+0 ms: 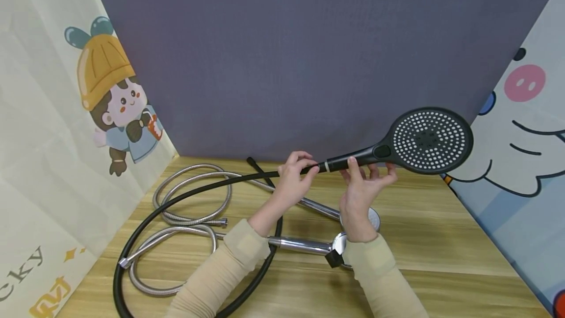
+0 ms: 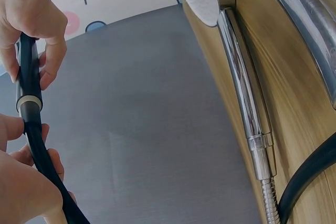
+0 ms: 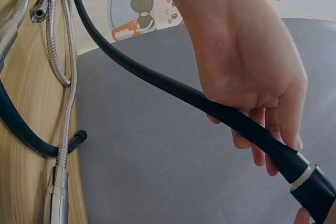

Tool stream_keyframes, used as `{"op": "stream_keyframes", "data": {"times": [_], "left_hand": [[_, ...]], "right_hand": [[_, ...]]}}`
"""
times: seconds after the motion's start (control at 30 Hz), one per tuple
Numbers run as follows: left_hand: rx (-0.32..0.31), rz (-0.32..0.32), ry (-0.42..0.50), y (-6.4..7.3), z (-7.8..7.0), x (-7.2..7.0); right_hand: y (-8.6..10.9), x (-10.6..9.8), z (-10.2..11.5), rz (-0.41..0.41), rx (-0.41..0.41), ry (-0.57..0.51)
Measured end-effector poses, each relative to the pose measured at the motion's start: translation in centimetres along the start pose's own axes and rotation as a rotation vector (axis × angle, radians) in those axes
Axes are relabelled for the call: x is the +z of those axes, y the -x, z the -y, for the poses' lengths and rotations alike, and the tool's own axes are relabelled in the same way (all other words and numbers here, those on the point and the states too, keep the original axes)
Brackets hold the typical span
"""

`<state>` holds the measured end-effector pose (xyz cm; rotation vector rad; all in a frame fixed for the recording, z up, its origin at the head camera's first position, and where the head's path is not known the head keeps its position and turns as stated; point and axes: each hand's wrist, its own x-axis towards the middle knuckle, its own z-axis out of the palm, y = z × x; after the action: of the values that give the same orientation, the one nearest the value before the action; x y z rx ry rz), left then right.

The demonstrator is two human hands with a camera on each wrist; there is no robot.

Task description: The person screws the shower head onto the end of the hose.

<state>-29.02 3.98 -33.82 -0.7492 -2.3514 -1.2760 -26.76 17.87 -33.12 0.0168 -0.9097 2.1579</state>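
A black hand shower (image 1: 430,140) with a round perforated face is held above the table, its handle pointing left. My right hand (image 1: 359,200) grips that handle, thumb in front and fingers behind. With my left hand (image 1: 293,178) I pinch the end of a black hose (image 1: 198,189) where it meets the handle at a pale ring (image 2: 29,101). From there the hose loops left and down around the table. Under my hands lie two chrome hand showers, one with its shiny handle (image 1: 304,246) nearer me, the other handle (image 1: 320,207) farther back.
Coiled silver metal hoses (image 1: 194,220) lie on the left of the wooden table (image 1: 432,239). The black hose's free end (image 3: 80,136) rests near the back edge. A grey panel (image 1: 282,63) stands behind, with cartoon-printed curtains (image 1: 48,126) at the sides.
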Motion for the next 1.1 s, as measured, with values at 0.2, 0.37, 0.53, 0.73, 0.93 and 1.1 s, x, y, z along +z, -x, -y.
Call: {"op": "stream_keyframes", "data": {"times": [0.2,0.37,0.53,0.73,0.93,1.1], "left_hand": [[-0.001,-0.005,-0.008,-0.01,-0.02,0.03],[-0.002,-0.020,-0.008,-0.03,-0.08,0.05],[-0.002,-0.030,0.003,-0.03,-0.09,0.05],[0.001,-0.045,0.039,0.04,0.02,0.12],[-0.009,-0.043,0.031,0.07,-0.04,0.11],[-0.018,-0.030,0.023,0.13,-0.15,-0.05]], "right_hand": [[-0.01,0.01,-0.06,-0.004,-0.001,0.002],[-0.03,0.03,-0.04,-0.007,-0.002,-0.002],[-0.02,0.07,-0.04,-0.006,-0.002,0.000],[0.03,0.08,-0.07,-0.001,-0.006,0.000],[0.04,0.09,-0.05,0.003,-0.007,-0.007],[0.04,0.05,-0.05,0.013,-0.006,-0.014]]}}
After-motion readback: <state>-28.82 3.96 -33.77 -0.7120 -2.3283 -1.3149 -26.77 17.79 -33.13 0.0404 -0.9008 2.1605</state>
